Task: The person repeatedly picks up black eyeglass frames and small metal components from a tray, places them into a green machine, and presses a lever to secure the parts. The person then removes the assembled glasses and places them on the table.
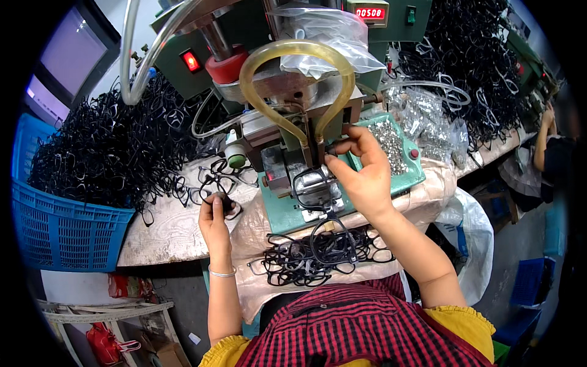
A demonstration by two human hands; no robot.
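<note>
My right hand (367,171) is at the press head (315,147), thumb and fingers drawn together in a pinch. A dark tip shows at these fingers; what they hold, if anything, is too small to name. Just below, a black eyeglass frame (330,241) hangs at the front of the green machine base (282,217), one rim up against the metal fixture (318,199). My left hand (215,226) is closed above the worktable, left of the base. Something dark sits at its fingertips, its kind unclear. Beside it lie loose black eyeglass frames (220,177).
A heap of black frames (122,140) fills the blue crate (67,229) and table at left. More frames (318,260) lie before me on the cloth. Small metal parts (388,144) fill the green tray at right. A yellowish hose (296,46) arches over the press. A person's arm (542,140) shows far right.
</note>
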